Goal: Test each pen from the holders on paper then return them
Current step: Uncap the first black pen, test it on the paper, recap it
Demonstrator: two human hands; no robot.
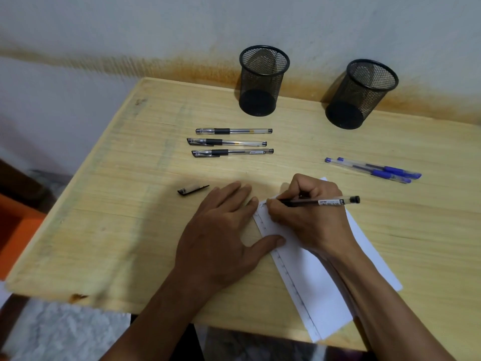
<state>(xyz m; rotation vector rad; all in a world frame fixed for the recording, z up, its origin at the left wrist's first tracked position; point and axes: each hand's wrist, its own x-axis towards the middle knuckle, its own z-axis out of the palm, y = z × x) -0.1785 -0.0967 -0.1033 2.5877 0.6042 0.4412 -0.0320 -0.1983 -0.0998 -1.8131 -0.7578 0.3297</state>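
- While the right hand (pixel 309 220) writes, its fingers (pixel 276 204) are pinched around an uncapped black pen (pixel 322 201), whose tip meets the white paper (pixel 325 295) at the sheet's far left corner.
- Lying flat, the left hand (pixel 218 235) has its fingers spread wide and holds nothing; its thumb presses on the paper's left edge.
- That paper lies at the near edge of the bench (pixel 104 217), right of its middle, its near corner overhanging.
- A loose black cap (pixel 192 189) rests on the bench just left of the left hand.
- Three capped black pens (pixel 231 142) lie side by side mid-bench.
- Capped blue pens (pixel 374 170) lie together toward the right edge; their count is unclear.
- Two black mesh holders stand along the far edge, the left holder (pixel 261 82) and the right holder (pixel 360 95), with no pens showing in either.
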